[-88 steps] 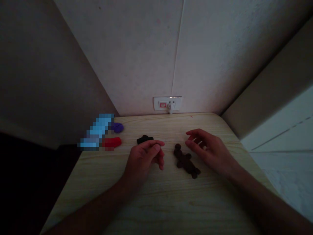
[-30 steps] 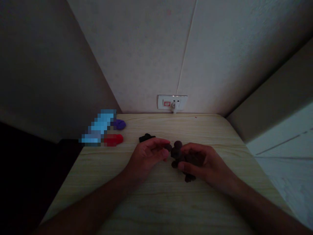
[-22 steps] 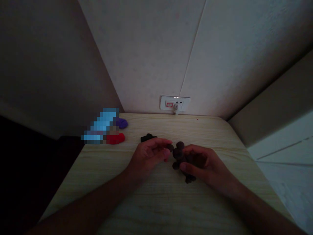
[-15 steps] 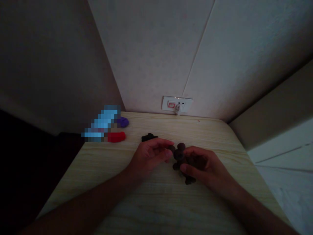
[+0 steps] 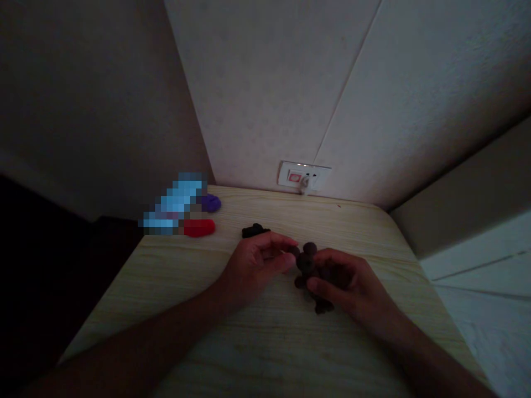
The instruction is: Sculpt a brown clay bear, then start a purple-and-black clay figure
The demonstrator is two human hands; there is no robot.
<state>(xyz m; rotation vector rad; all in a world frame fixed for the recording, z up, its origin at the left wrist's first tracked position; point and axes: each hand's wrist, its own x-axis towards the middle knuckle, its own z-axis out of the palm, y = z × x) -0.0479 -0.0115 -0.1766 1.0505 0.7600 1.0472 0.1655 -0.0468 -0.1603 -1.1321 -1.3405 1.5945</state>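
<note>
A small dark brown figure, shaped like a bear with round ears and apparently made of modelling clay, is between my hands above the wooden tabletop. My right hand wraps round its body from the right, with the thumb in front. At the other side, the thumb and fingertips of my left hand pinch the figure's left-hand ear. Part of the body is hidden behind my right fingers. A black lump lies on the table just beyond my left hand.
A red lump and a purple lump lie at the table's far left, beside a blurred-out bright blue item. A wall socket with a plug in it sits just above the table's back edge.
My left fingertips have closed in on the figure's left-hand ear. The view has shifted slightly; my right hand keeps the same hold.
</note>
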